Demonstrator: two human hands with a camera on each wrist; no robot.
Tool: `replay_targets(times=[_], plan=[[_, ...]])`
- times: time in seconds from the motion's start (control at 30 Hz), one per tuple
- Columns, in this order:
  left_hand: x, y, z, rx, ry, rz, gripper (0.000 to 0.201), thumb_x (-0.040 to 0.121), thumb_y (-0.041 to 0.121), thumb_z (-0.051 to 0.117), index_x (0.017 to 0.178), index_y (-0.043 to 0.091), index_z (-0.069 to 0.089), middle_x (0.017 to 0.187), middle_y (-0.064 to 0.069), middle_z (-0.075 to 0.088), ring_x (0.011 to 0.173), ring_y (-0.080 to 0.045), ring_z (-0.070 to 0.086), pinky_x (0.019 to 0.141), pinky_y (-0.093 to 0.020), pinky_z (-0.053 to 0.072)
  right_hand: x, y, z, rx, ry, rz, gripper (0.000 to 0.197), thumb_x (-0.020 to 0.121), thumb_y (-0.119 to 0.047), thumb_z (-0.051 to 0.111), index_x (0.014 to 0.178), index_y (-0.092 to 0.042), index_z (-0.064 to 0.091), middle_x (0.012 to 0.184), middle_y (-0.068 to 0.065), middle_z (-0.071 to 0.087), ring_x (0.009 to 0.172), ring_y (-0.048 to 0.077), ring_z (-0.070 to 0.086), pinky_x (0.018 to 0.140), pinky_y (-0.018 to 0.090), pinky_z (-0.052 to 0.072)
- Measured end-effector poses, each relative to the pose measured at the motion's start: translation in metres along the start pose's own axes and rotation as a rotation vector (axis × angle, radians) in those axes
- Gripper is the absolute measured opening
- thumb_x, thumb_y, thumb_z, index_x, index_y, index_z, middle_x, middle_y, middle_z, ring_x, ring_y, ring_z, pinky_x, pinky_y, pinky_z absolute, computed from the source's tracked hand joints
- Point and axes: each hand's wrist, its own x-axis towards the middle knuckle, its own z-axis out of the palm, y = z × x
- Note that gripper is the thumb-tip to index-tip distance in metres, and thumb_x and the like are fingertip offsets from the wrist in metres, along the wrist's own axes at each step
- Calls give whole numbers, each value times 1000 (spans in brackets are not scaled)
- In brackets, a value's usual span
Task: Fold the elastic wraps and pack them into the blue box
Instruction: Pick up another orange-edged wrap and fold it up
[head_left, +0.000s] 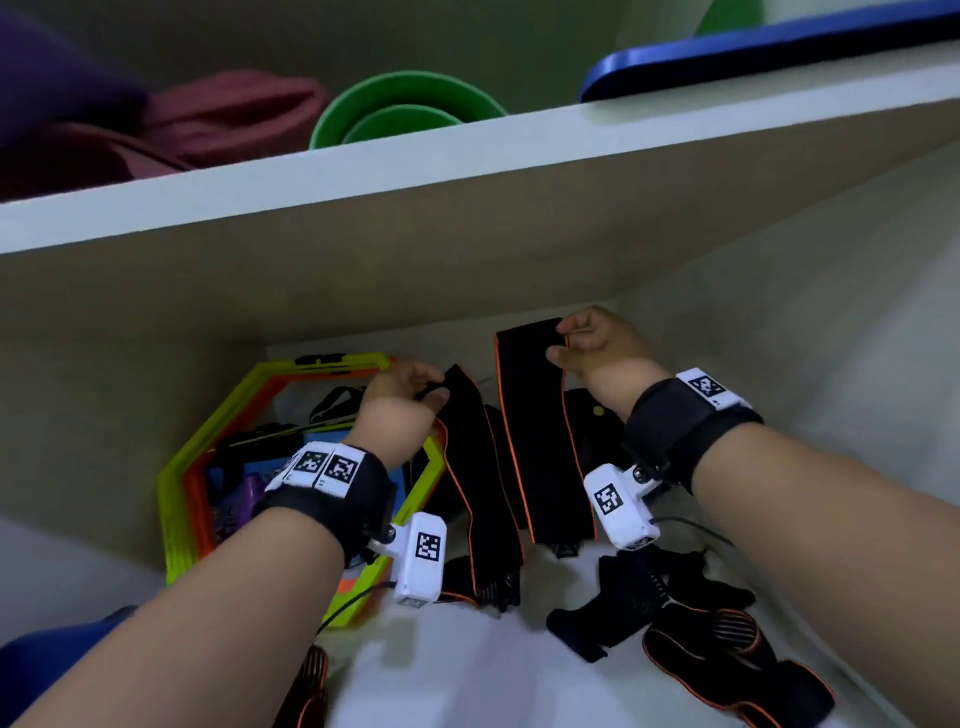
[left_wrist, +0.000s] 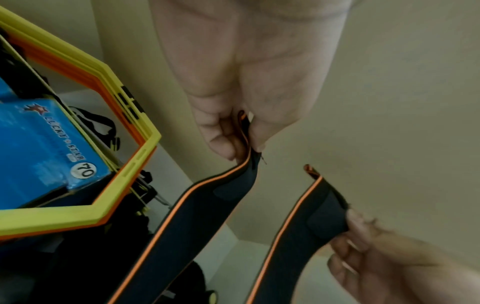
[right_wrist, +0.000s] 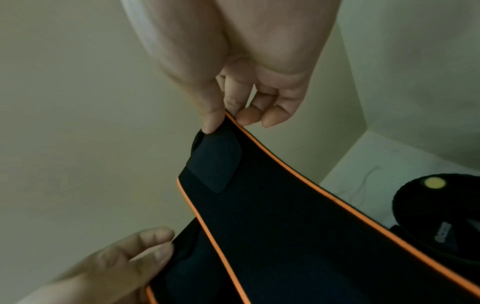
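Observation:
A black elastic wrap (head_left: 535, 431) with orange edging hangs lifted inside a white cabinet compartment. My left hand (head_left: 410, 389) pinches one end of the wrap (left_wrist: 226, 191) between thumb and fingers. My right hand (head_left: 592, 338) pinches the other end (right_wrist: 233, 164), held higher and further back. The rest of the wrap droops toward the white shelf floor (head_left: 467, 654). The blue box (left_wrist: 39, 148), printed with a star logo, lies at the left under yellow and orange hexagon frames (head_left: 208, 441). More black and orange wraps (head_left: 727, 660) lie loose on the floor at the front right.
A white shelf board (head_left: 467, 171) runs above the compartment, carrying green bowls (head_left: 405, 109), red cloth (head_left: 208, 124) and a blue board (head_left: 753, 52). A black pouch with a yellow dot (right_wrist: 436, 197) lies at the back right. Cabinet walls close in on both sides.

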Motion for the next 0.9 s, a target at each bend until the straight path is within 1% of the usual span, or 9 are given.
replay_targets(times=[0.1,0.13,0.3,0.4,0.47,0.53,0.6,0.73,0.9], plan=[[-8,17,-6,-76,-36,-16,13,98,1,57,96,13,63,99,-9,67,78,-25,63,55,-30,56,-11,-7,19,30,-51,13,26,84,-10,76,102,-18,59,93,4,64,79,11,60,67,20,47],[-9,18,-7,-90,-40,-25,17,99,1,54,95,14,63,98,-11,67,76,-25,60,55,-30,54,-17,-8,26,46,-68,16,27,84,-10,76,102,-18,59,93,5,64,80,14,61,69,23,48],[-22,19,-10,-290,-38,-159,30,100,-1,40,94,17,64,97,-15,68,85,-28,62,75,-41,48,-47,-5,52,154,-130,50,25,84,-3,74,99,-16,57,87,18,61,76,20,60,59,28,50],[-32,23,-11,-464,-34,-234,31,99,-4,36,103,10,64,100,-16,68,89,-29,66,78,-39,53,-60,-1,61,110,-145,30,27,79,-12,77,96,-22,58,81,26,60,72,23,59,65,35,50],[-37,24,-11,-549,-69,-284,30,98,-3,36,102,6,64,102,-19,68,95,-34,69,85,-45,55,-66,-2,65,20,-144,-3,27,80,-12,76,96,-22,57,72,20,58,67,21,56,69,38,49],[-41,23,-11,-591,-110,-315,24,97,5,44,101,3,67,106,-24,70,99,-36,70,92,-50,56,-71,-2,70,-60,-137,-26,27,81,-8,77,96,-21,59,69,5,54,63,14,53,70,34,47],[-46,23,-11,-539,-120,-297,17,97,6,52,102,2,67,105,-23,71,91,-31,71,82,-39,59,-74,-3,73,-99,-101,-28,29,76,-9,80,94,-23,62,72,-5,54,59,7,50,68,28,45],[-51,20,-14,-482,-143,-260,17,99,6,52,110,3,66,102,-18,69,84,-26,68,71,-31,54,-85,-2,77,-36,-4,2,30,73,-7,84,94,-18,65,77,-7,57,58,1,50,69,21,47],[-57,18,-17,-428,-154,-247,23,96,7,51,91,15,72,92,-6,72,88,-23,69,80,-35,50,-98,-3,78,-18,-16,-31,29,76,-6,82,102,-14,69,83,-8,59,57,-2,51,68,15,48]])
